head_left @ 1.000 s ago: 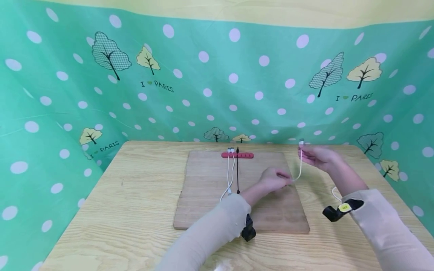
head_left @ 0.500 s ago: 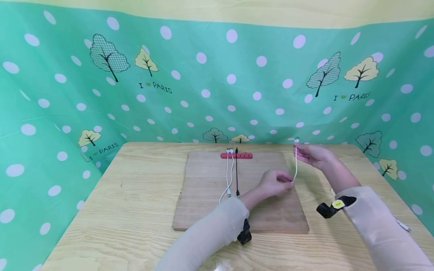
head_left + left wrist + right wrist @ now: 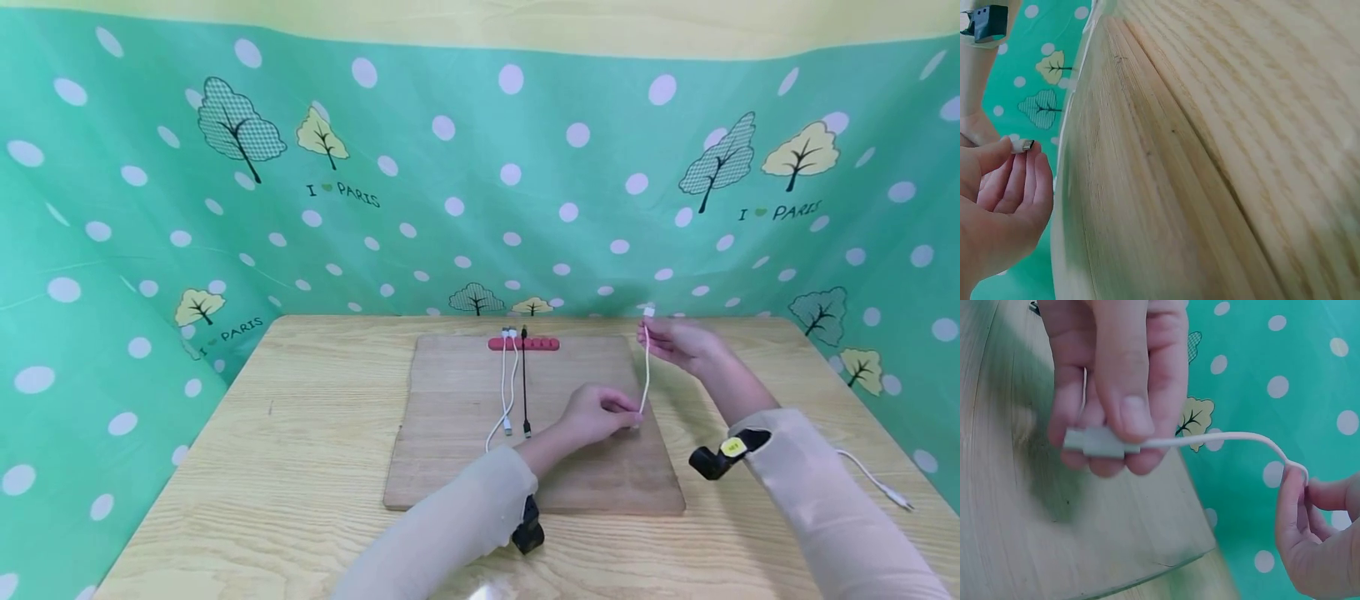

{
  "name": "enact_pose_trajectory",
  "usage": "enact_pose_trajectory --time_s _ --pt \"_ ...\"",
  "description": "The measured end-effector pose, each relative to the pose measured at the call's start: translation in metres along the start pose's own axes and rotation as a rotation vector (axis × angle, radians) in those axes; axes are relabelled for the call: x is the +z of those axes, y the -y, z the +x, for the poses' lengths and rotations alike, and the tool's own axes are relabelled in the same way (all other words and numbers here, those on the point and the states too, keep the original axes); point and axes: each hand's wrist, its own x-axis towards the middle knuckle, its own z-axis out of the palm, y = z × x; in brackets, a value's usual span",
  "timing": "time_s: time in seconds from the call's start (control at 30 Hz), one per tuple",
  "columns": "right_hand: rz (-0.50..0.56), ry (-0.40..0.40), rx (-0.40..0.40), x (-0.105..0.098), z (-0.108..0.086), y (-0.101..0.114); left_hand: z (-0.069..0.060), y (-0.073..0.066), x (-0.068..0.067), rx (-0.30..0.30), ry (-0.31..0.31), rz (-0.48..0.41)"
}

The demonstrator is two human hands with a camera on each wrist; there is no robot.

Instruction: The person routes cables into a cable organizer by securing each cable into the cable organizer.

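My left hand (image 3: 600,412) pinches the lower part of a white USB cable (image 3: 647,367) above the right part of the wooden board. In the left wrist view a small metal-tipped connector (image 3: 1024,146) sits between that thumb and fingers. Higher up and to the right, my right hand (image 3: 682,346) holds the same cable just below its white plug (image 3: 1100,442), thumb against the fingers. Between the hands the cable hangs nearly straight. A red cable holder (image 3: 543,343) at the board's back edge carries two white cables (image 3: 504,375) and a black cable (image 3: 525,379) in its left slots.
The wooden board (image 3: 450,467) lies on a light wooden table (image 3: 315,417). Another white cord (image 3: 873,479) lies at the right, partly hidden behind the right forearm. A green dotted curtain (image 3: 420,167) hangs behind and at the sides.
My right hand has moved left with the plug. The left hand has come slightly lower, and the cable between them has straightened. More of the cord at the right shows.
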Motion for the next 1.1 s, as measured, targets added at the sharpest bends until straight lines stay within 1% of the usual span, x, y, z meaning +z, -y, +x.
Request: enact_pose_trajectory --time_s 0.2,0.37,0.43,0.53,0.63,0.83,0.9,1.1 --pt "0.028 0.023 -0.022 0.001 0.007 -0.005 -0.005 -0.002 -0.002 -0.123 -0.011 -0.078" --pt "0.051 0.017 -0.005 0.008 0.011 -0.006 -0.010 -0.006 -0.005 -0.249 -0.039 -0.125" --pt "0.056 0.015 0.000 0.010 0.012 -0.006 -0.012 -0.008 -0.007 -0.288 -0.043 -0.123" --pt "0.058 0.017 0.000 0.013 0.015 -0.007 -0.015 -0.009 -0.011 -0.325 -0.046 -0.120" --pt "0.062 0.026 -0.010 0.017 0.017 -0.007 -0.017 -0.008 -0.016 -0.338 -0.033 -0.122" --pt "0.082 0.001 -0.004 0.026 0.021 -0.006 -0.020 -0.005 -0.024 -0.340 -0.011 -0.122" --pt "0.080 -0.012 0.001 0.029 0.023 -0.005 -0.022 -0.004 -0.028 -0.340 -0.012 -0.114" --pt "0.046 -0.049 0.003 0.036 0.031 -0.003 -0.023 0.003 -0.040 -0.327 -0.023 -0.140"
